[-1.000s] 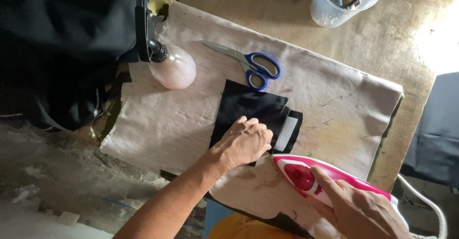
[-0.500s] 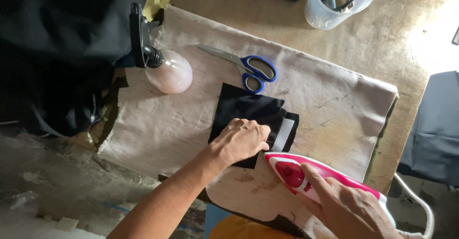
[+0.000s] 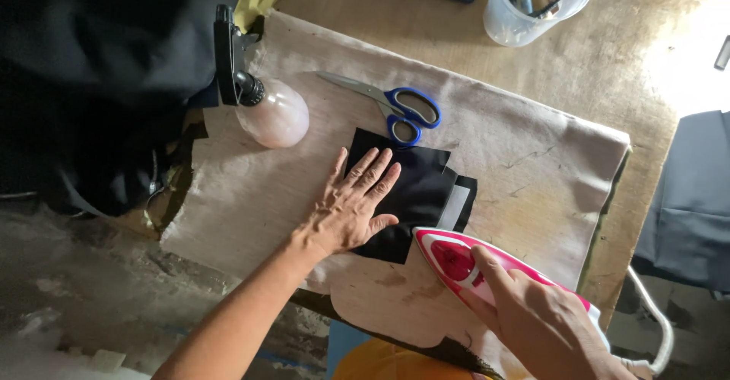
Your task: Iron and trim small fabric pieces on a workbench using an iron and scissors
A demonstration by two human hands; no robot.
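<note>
Pressing flat: left hand (image 3: pixel 351 207) lies palm-down, fingers spread, on the black fabric piece (image 3: pixel 414 186), pinning its left half to the tan pressing cloth (image 3: pixel 525 167). Not gripping anything, just holding it down. Right hand (image 3: pixel 544 321) is wrapped around the handle of the pink-and-white iron (image 3: pixel 456 257); iron nose sits at the lower right edge of the fabric, just touching or about to, can't tell which. A pale strip (image 3: pixel 455 207) shows at the fabric's right edge, between black layers.

Step looks like hold-and-press, iron at the edge of the piece. Next pass would need the left fingers kept out of the iron's path and the fabric kept flat.

Further out: blue-handled scissors (image 3: pixel 395 106) lie just above the fabric, closed. Pink spray bottle (image 3: pixel 266 110) on its side at upper left. Clear plastic cup (image 3: pixel 536 4) at the top holds small tools, not identifiable.
</note>
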